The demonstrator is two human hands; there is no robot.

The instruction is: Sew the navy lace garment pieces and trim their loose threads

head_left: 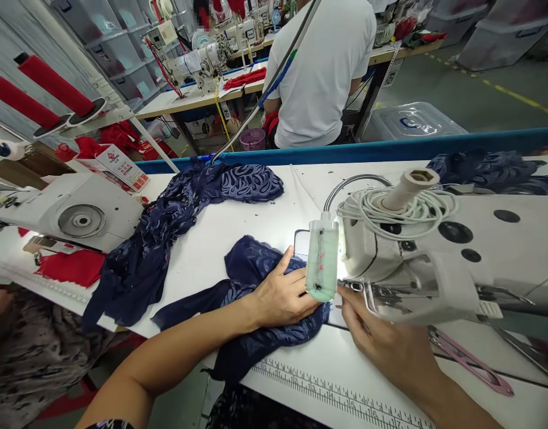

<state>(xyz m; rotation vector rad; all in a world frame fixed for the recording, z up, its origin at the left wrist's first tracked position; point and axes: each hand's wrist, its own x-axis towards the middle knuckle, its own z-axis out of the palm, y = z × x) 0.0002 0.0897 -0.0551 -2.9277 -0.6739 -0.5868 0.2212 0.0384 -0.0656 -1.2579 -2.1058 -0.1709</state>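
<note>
A navy lace garment piece lies on the sewing machine table, its right part at the needle area. My left hand rests flat on it, thumb stretched away and fingers pointing toward the needle. A pale green lamp hides some of those fingertips. My right hand is at the right side of the presser foot, fingers drawn together against the machine bed. Machine parts cover some of its fingers, and what they pinch cannot be made out. The white sewing machine stands above this hand.
More navy lace pieces are heaped to the left, beside another sewing machine. Pink-handled snips lie right of my right hand. A ruler strip runs along the front edge. A person in a white shirt sits beyond the table.
</note>
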